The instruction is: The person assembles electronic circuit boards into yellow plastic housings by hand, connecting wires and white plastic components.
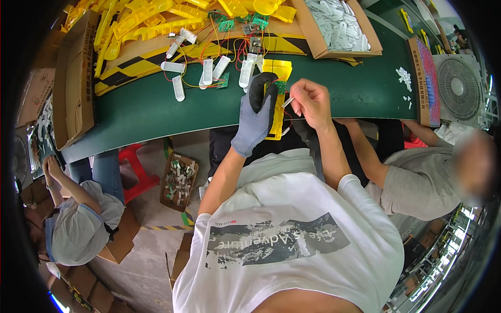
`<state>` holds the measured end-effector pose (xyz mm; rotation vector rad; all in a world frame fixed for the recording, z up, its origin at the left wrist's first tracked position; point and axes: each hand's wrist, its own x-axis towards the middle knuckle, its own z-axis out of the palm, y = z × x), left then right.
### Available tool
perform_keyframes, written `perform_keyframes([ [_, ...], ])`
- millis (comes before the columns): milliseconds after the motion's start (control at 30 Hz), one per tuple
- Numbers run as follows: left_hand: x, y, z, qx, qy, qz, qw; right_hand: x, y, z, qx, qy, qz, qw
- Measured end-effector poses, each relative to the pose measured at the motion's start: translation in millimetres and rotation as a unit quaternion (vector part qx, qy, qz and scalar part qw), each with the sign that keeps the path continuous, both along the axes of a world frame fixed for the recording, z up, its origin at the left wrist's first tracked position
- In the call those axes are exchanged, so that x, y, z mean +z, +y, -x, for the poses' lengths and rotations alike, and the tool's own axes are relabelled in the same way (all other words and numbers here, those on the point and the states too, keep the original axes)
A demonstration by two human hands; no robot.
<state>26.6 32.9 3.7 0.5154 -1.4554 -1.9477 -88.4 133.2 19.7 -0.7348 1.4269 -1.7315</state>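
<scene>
At the near edge of the green worktable, my left hand, in a grey and black glove, is closed around a long yellow plastic housing. A small green circuit board sits in the housing, close to my thumb. My bare right hand pinches a small thin white piece against the housing's right side. Its exact kind is too small to make out. To the left of my gloved hand lie several white plastic cases, joined by red and yellow wires to green boards.
Yellow housings pile up behind a striped yellow-black edge. A cardboard box of white parts stands beyond my right hand; small white bits lie farther right. A fan and a person are at right, another person left.
</scene>
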Motion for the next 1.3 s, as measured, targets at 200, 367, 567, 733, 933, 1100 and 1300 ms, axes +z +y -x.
perform_keyframes([
  [200, 4, -1, -2, -0.037, -0.058, -0.024, 0.997, -2, -6, -6, -0.021, 0.073, -0.052, 0.996],
  [367, -2, 4, 1, 0.036, -0.06, 0.044, 0.997, -9, -10, -22, -0.028, -0.045, 0.032, 0.998],
  [567, -3, 5, 5, 0.066, -0.06, 0.111, 0.99, -9, -10, -30, -0.106, -0.065, 0.048, 0.991],
  [733, 10, 2, 6, 0.043, -0.103, 0.113, 0.987, -12, -9, -31, -0.124, 0.004, 0.043, 0.991],
  [933, 2, 5, 10, 0.045, -0.101, 0.202, 0.973, -8, -1, -36, -0.166, 0.201, -0.057, 0.964],
  [1100, 7, 9, 7, 0.026, -0.117, 0.201, 0.972, 2, 3, -37, -0.138, 0.11, -0.045, 0.983],
  [1300, 4, 6, 3, 0.026, -0.106, 0.196, 0.975, -8, 3, -40, -0.126, 0.067, 0.009, 0.99],
])
